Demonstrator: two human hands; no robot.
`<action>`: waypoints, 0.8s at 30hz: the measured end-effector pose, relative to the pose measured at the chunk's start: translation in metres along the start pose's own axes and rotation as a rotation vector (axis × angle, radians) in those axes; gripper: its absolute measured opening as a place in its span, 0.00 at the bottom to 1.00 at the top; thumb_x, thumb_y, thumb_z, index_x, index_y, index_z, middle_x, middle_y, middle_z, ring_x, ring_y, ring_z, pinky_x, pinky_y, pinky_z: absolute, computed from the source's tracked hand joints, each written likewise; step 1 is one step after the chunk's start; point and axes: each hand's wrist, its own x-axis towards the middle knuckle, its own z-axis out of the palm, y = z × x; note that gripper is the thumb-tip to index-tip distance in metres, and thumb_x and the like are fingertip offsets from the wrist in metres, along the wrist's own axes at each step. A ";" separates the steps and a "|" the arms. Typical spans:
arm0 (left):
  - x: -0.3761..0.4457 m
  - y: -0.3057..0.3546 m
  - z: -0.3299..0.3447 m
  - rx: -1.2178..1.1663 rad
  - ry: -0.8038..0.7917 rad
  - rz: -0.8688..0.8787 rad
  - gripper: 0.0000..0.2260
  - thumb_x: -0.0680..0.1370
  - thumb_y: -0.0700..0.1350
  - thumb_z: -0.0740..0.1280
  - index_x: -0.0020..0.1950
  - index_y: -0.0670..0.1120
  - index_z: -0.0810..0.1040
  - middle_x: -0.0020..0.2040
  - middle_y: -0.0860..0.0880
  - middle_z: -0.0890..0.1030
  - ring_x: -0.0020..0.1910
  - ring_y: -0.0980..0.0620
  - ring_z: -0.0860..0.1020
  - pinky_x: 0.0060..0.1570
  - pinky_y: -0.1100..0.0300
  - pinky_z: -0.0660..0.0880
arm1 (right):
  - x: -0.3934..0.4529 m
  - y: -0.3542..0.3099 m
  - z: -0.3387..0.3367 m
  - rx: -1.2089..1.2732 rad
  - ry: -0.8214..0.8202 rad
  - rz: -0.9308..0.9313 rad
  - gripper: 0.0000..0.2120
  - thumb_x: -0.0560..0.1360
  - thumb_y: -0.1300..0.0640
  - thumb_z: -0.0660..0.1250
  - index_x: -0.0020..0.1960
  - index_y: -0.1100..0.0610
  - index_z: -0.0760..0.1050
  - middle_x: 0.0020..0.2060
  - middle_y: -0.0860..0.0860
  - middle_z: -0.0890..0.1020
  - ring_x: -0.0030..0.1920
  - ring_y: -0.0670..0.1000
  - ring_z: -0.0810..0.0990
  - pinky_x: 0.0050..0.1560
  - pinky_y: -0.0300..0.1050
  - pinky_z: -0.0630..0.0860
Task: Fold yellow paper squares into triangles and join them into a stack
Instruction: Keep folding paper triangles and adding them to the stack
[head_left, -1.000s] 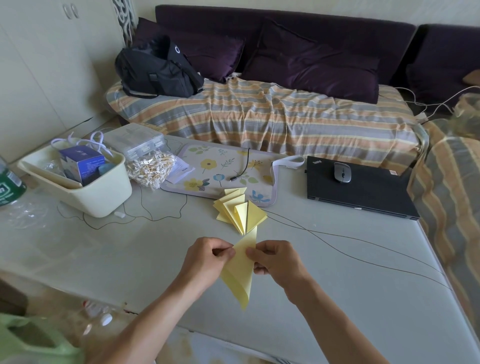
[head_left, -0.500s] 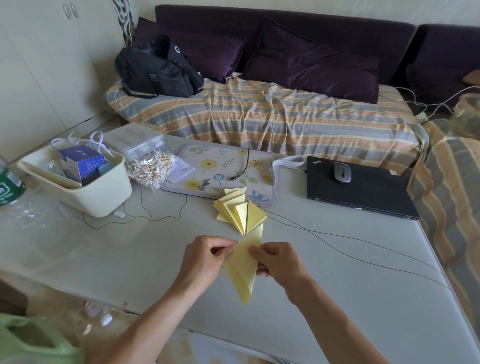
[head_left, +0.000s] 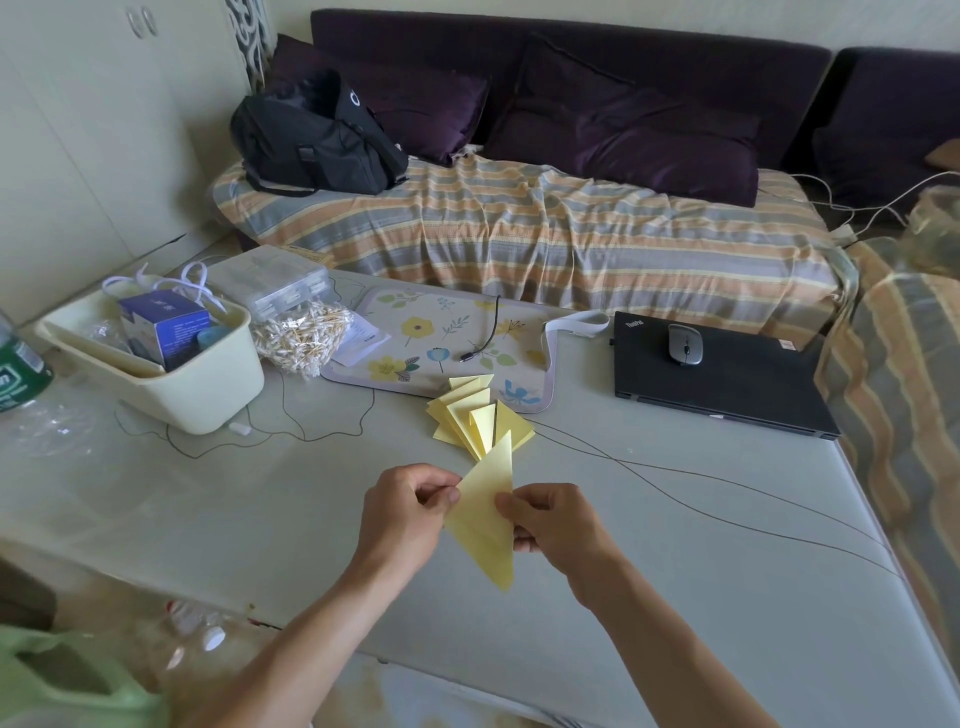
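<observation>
Left hand (head_left: 410, 512) pinches the left edge of the folded yellow sheet (head_left: 485, 512), thumb and forefinger closed on it. Right hand (head_left: 558, 525) grips the right edge, thumb on top and the other fingers curled behind the paper. Both are clamped on the same sheet, held above the table (head_left: 260, 519) rather than lying on it.

Sheet is folded to a long triangle: one tip points up and away, the other down toward the near table edge. Its upper tip overlaps the stack in view; whether they touch I can't tell.

Stack (head_left: 475, 418) of folded yellow triangles sits on the table just beyond the hands, fanned out, its far end lying over the near edge of the floral mat (head_left: 415, 338). A thin black wire (head_left: 675, 473) runs from beside the stack to the right across the table.

Other items: a cream tub (head_left: 208, 384) at left with a blue box (head_left: 161, 325) inside; a clear bag of small sticks (head_left: 301, 332) between tub and mat; a closed black laptop (head_left: 727, 384) at right with a grey mouse (head_left: 684, 344) on its lid. A black bag (head_left: 311, 135) rests on the striped sofa cover (head_left: 519, 228) behind the table.
</observation>
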 end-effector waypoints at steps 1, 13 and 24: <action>0.001 0.000 0.000 0.000 0.010 -0.001 0.05 0.77 0.41 0.73 0.46 0.51 0.87 0.39 0.55 0.86 0.40 0.59 0.84 0.49 0.57 0.82 | 0.000 0.000 0.000 0.013 -0.008 0.005 0.08 0.78 0.56 0.72 0.46 0.60 0.86 0.44 0.61 0.87 0.49 0.64 0.85 0.57 0.58 0.82; 0.003 -0.002 -0.001 -0.049 0.069 -0.036 0.06 0.78 0.41 0.73 0.45 0.52 0.86 0.39 0.54 0.85 0.41 0.55 0.84 0.48 0.56 0.81 | -0.002 -0.002 0.000 -0.033 -0.066 -0.015 0.06 0.77 0.56 0.73 0.47 0.58 0.86 0.45 0.59 0.87 0.48 0.62 0.85 0.56 0.56 0.83; 0.003 0.000 -0.004 -0.095 0.127 -0.042 0.06 0.78 0.40 0.72 0.46 0.51 0.85 0.39 0.53 0.85 0.41 0.56 0.82 0.43 0.61 0.77 | -0.008 -0.007 0.001 -0.097 -0.113 -0.037 0.05 0.77 0.58 0.73 0.46 0.59 0.86 0.41 0.56 0.87 0.39 0.51 0.83 0.52 0.50 0.83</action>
